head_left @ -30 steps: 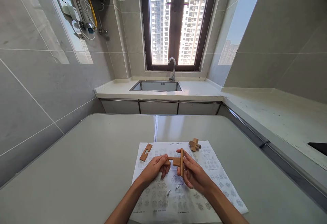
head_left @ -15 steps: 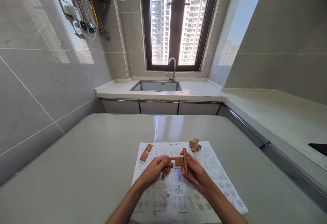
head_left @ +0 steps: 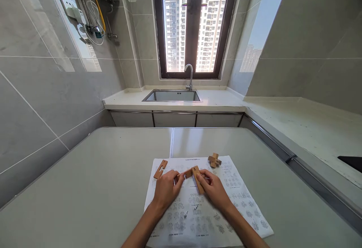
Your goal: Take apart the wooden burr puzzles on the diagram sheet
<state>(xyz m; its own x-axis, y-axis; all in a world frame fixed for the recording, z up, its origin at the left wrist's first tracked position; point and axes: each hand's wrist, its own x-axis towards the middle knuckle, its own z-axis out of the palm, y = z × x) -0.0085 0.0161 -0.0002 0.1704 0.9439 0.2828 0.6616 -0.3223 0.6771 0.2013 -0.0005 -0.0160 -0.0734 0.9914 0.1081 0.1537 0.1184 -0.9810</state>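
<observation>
Between my hands, over the printed sheet [head_left: 181, 217], are two joined wooden puzzle pieces. My right hand [head_left: 212, 187] pinches the flat wooden puzzle piece marked "2" [head_left: 197, 180], which stands tilted across the other. My left hand [head_left: 167, 191] grips the far end of the crosswise wooden puzzle piece [head_left: 188, 173], mostly hidden by fingers and seen nearly edge-on. A loose notched wooden puzzle piece [head_left: 158, 171] lies at the sheet's upper left, just beyond my left hand. An assembled cross-shaped wooden puzzle [head_left: 214, 160] sits at the sheet's upper right.
The sheet rests on a pale table [head_left: 85, 195] with a seam down its middle. Beyond stand a white counter [head_left: 220, 97], a steel sink [head_left: 172, 96] and a tap [head_left: 190, 76]. Another counter [head_left: 311, 123] runs along the right, bearing a black object [head_left: 350, 162].
Both hands have turned the joined pieces, so the number 2 face now shows and the crosswise piece's notch is no longer visible. The view has shifted slightly.
</observation>
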